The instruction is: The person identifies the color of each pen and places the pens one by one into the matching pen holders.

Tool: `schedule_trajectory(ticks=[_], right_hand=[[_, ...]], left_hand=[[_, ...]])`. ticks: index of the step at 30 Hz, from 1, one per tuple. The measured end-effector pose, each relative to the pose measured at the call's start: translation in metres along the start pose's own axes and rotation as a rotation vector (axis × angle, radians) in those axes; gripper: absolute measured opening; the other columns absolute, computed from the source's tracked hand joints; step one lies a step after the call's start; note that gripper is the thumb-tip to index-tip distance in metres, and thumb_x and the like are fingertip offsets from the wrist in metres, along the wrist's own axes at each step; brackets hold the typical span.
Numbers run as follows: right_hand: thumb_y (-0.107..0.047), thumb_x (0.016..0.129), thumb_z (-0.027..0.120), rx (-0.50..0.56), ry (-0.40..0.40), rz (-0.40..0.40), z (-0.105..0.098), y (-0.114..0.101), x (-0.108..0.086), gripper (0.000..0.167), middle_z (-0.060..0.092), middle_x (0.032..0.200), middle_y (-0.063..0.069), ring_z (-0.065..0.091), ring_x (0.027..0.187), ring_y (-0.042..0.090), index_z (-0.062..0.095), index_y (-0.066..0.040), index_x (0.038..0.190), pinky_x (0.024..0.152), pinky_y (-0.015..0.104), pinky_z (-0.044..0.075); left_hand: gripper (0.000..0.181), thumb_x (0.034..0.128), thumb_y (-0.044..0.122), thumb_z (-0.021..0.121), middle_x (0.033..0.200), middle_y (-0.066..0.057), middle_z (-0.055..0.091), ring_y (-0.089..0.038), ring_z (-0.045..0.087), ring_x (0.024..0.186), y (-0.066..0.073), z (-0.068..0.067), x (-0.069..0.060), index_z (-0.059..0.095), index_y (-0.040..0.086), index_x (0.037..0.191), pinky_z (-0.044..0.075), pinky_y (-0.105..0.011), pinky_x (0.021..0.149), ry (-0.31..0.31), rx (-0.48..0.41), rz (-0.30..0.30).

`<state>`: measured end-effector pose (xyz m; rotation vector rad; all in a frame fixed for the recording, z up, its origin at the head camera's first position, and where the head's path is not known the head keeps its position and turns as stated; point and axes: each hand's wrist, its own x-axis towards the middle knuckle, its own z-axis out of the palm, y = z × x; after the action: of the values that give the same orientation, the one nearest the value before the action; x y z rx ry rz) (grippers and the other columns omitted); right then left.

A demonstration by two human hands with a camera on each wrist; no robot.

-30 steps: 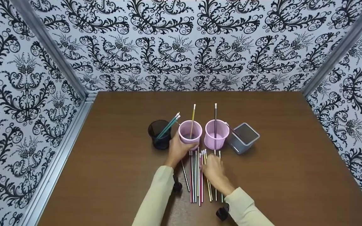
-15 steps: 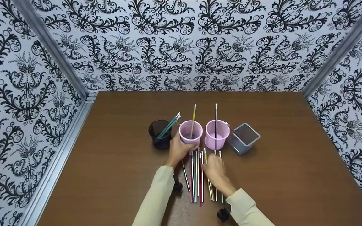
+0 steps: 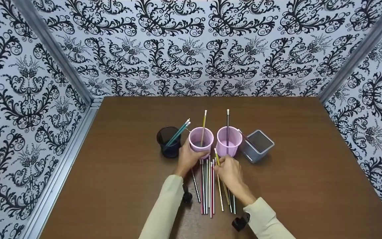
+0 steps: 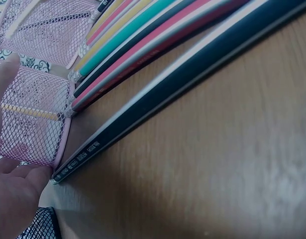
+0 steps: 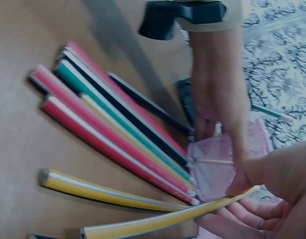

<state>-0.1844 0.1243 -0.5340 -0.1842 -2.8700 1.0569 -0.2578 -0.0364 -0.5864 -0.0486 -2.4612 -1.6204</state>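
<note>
My left hand (image 3: pixel 187 158) grips the left pink mesh cup (image 3: pixel 195 153), which holds one yellow pencil (image 3: pixel 204 124). In the left wrist view the fingers and thumb of my left hand (image 4: pixel 16 199) wrap the cup's mesh side (image 4: pixel 31 114). My right hand (image 3: pixel 230 172) pinches a yellow pencil (image 3: pixel 217 157) near its eraser end, in front of the right pink cup (image 3: pixel 223 151). The right wrist view shows that yellow pencil (image 5: pixel 143 225) between thumb and fingers of my right hand (image 5: pixel 272 199), its far end slanting over the table beside another yellow pencil (image 5: pixel 113 195).
Several pencils (image 3: pixel 207 189) lie side by side on the brown table (image 3: pixel 128 186). A black mesh cup (image 3: pixel 170 151) with teal pencils stands at the left. At the right is a grey square holder (image 3: pixel 257 152) with a dark red pencil. A dark pencil (image 3: pixel 227 127) stands in the right pink cup.
My right hand has shifted slightly right and now has a yellow pencil pinched, moved away from the others and tilted. The left hand has stayed on its cup.
</note>
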Motion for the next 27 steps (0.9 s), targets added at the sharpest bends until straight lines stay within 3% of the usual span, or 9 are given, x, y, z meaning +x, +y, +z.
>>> schedule_trajectory(ticks=[8,13,19,22,27], right_hand=[[-0.011,0.075,0.069,0.084,0.094,-0.111,-0.012,-0.006,0.012,0.016,0.074,0.079,0.006,0.068,0.072,0.023,0.07,-0.006,0.09,0.069,0.04,0.054],[-0.003,0.078,0.068,0.273,0.099,-0.229,-0.023,-0.015,0.023,0.015,0.073,0.079,0.009,0.065,0.071,0.014,0.07,-0.003,0.093,0.068,0.025,0.055],[0.004,0.08,0.071,0.447,0.084,-0.324,-0.038,-0.027,0.04,0.017,0.071,0.085,0.018,0.066,0.074,0.016,0.067,0.004,0.096,0.069,0.018,0.053],[0.006,0.082,0.071,0.531,0.039,-0.272,-0.044,-0.033,0.048,0.019,0.069,0.088,0.019,0.066,0.073,0.011,0.065,0.007,0.1,0.069,0.023,0.058],[0.01,0.085,0.068,0.724,-0.066,-0.097,-0.051,-0.043,0.061,0.024,0.067,0.091,0.015,0.065,0.071,0.006,0.061,0.013,0.108,0.064,0.026,0.061]], left_hand=[[0.088,0.0619,0.031,0.094,0.121,-0.014,0.071,-0.03,0.067,0.111,-0.001,-0.001,0.0,0.056,0.007,0.137,0.052,-0.043,0.1,-0.008,0.005,0.01],[0.087,0.063,0.033,0.093,0.121,-0.014,0.071,-0.03,0.068,0.111,-0.001,-0.001,0.0,0.056,0.007,0.137,0.052,-0.044,0.099,-0.013,0.013,0.012],[0.088,0.0644,0.033,0.093,0.123,-0.014,0.07,-0.031,0.066,0.113,0.001,-0.001,-0.001,0.054,0.007,0.139,0.052,-0.045,0.101,-0.037,0.026,-0.016],[0.088,0.065,0.034,0.093,0.123,-0.015,0.07,-0.032,0.066,0.114,0.002,-0.002,-0.001,0.053,0.007,0.139,0.051,-0.045,0.101,-0.037,0.046,-0.021],[0.089,0.0646,0.034,0.093,0.123,-0.015,0.07,-0.032,0.066,0.115,0.004,-0.003,-0.001,0.053,0.008,0.139,0.051,-0.046,0.102,-0.036,0.043,-0.022]])
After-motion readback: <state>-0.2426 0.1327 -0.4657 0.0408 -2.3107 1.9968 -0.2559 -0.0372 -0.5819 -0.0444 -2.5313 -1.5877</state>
